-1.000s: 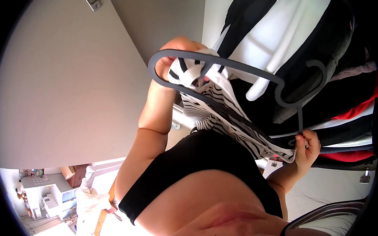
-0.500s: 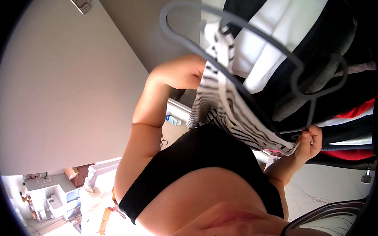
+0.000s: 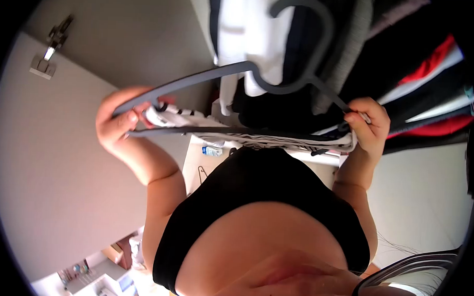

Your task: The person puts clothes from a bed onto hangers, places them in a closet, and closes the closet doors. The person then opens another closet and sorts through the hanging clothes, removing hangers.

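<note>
A dark grey clothes hanger (image 3: 213, 75) is held crosswise in front of my chest, its hook pointing away toward the hanging clothes. A black-and-white striped garment (image 3: 201, 120) lies along the hanger's lower bar, partly hidden behind it. My left hand (image 3: 120, 118) is closed around the hanger's left end, beside the garment's edge. At the opposite end, my right hand (image 3: 371, 124) pinches the hanger where the striped cloth ends; some of its fingers are hidden.
Several dark, white, grey and red clothes (image 3: 350, 53) hang at the upper right. A large pale cabinet door (image 3: 64, 157) with a metal hinge (image 3: 44, 65) stands at the left. Below the hanger, a small blue-and-white item (image 3: 212, 151) lies on a pale surface.
My left hand has moved from the striped garment out to the hanger's left end. The hanger has turned, so its hook swung from the right to the top. My right hand has risen.
</note>
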{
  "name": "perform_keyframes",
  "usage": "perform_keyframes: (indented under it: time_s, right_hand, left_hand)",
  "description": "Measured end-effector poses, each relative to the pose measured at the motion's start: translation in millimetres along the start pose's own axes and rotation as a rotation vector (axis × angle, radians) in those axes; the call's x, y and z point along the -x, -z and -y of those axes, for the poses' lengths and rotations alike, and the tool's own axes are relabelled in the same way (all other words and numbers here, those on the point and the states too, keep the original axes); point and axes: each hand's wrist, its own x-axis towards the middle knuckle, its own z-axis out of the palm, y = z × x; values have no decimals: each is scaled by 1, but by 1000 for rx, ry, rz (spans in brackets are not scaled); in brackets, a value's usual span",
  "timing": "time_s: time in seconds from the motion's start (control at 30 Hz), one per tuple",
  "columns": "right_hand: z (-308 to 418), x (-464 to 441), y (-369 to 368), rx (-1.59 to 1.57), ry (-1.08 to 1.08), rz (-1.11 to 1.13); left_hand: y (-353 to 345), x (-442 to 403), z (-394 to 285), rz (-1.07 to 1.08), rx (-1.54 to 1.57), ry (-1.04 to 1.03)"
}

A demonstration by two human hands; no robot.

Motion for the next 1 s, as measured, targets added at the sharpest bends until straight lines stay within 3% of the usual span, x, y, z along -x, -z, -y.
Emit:
perform_keyframes:
  time_s: [0.13, 0.17, 0.23, 0.3, 0.37, 0.43, 0.5, 0.6, 0.67, 0.73, 0.77, 0.8, 0.9, 0.93, 1.0]
  right_hand:
    - [-2, -9, 9, -40, 86, 174]
    - [-3, -8, 7, -36, 85, 158]
    - [0, -10, 5, -3, 85, 195]
    - [1, -6, 5, -86, -3, 186]
    - [2, -2, 3, -192, -125, 103]
    - [-18, 2, 1, -335, -24, -133]
    - [-31, 3, 4, -532, -156, -301]
    - [-42, 10, 3, -673, -194, -252]
    - [-48, 14, 1, -620, -181, -182]
    - [-59, 14, 5, -817, -183, -29]
    - [-61, 14, 8, -849, -190, 50]
    - [-63, 14, 12, -1081, -233, 158]
    - [-64, 19, 12, -1110, -340, 114]
    - [-65, 18, 14, -1263, -315, 199]
    - [-63, 21, 8, -1133, -287, 172]
  left_hand:
    - [11, 5, 5, 243, 53, -168]
    - [0, 11, -3, 191, 89, -124]
    - [-20, 10, -10, 144, -124, 46]
    - [-39, 7, -18, 247, -432, 211]
    - [-54, 14, -15, 139, -436, 126]
    - [-45, 28, -15, 103, -425, 44]
    - [-39, 46, -12, -14, -388, -22]
    - [-39, 68, -3, -281, -237, -67]
    - [-38, 73, 5, -336, -187, -100]
    - [-38, 76, 9, -404, -171, -104]
    - [-36, 79, 11, -426, -185, -93]
    - [-33, 83, 12, -448, -198, -82]
    - [-28, 91, 15, -487, -212, -79]
    - [-26, 94, 15, -495, -210, -81]
    - [-22, 99, 16, -472, -173, -90]
